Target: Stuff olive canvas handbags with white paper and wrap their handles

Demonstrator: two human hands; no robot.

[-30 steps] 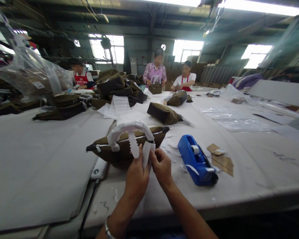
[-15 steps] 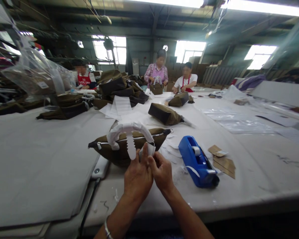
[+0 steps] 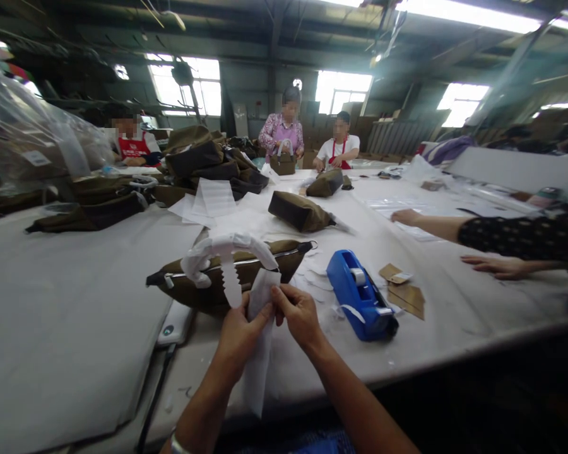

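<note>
A long strip of thin white paper (image 3: 260, 362) hangs between my hands, its lower end past the table's near side. My left hand (image 3: 236, 337) is closed around the strip, thumb in front. With thumb and fingers, my right hand (image 3: 301, 318) pinches the strip's right edge. Just beyond them lies an olive-brown zippered bag (image 3: 288, 255) with dark ends. Its handle (image 3: 246, 243) is wrapped in white, and a white serrated strap (image 3: 230, 280) dangles from it in front of the bag. The wrapping's right end sits close behind the paper strip.
A blue tape dispenser (image 3: 360, 302) and brown cardboard tags (image 3: 407, 297) lie to the right. Another person's arms (image 3: 435, 227) reach in from the right edge. More olive bags (image 3: 298, 211) are piled farther back. A white device (image 3: 174, 325) with a black cable lies left.
The white paper, earlier a small folded piece at my fingertips, now hangs down as a long strip. Another person's arms have come in at the right. The view has shifted slightly right.
</note>
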